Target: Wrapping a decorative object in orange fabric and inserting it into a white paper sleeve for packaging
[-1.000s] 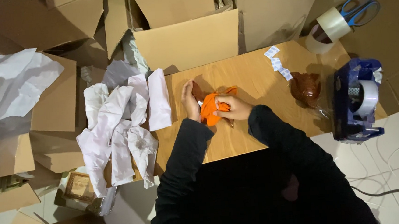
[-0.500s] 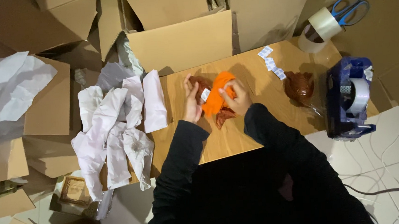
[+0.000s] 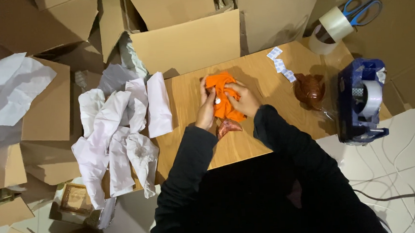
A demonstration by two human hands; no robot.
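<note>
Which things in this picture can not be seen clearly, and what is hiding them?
Head view:
- Brown glossy object: mostly covered by the crumpled orange paper; its shape is unclear.
- Left hand and right hand: fingers partly buried in that paper.
- Blue-handled scissors: blades hidden behind the clear tape roll.
- Open cardboard box: its inside is cut off by the top edge.

I see both hands have moved: the left hand [image 3: 206, 110] and right hand [image 3: 243, 99] now press the orange wrap [image 3: 223, 98] flat against the table [image 3: 248, 143], and a brown piece [image 3: 227, 127] now pokes out below it, nearer me.
</note>
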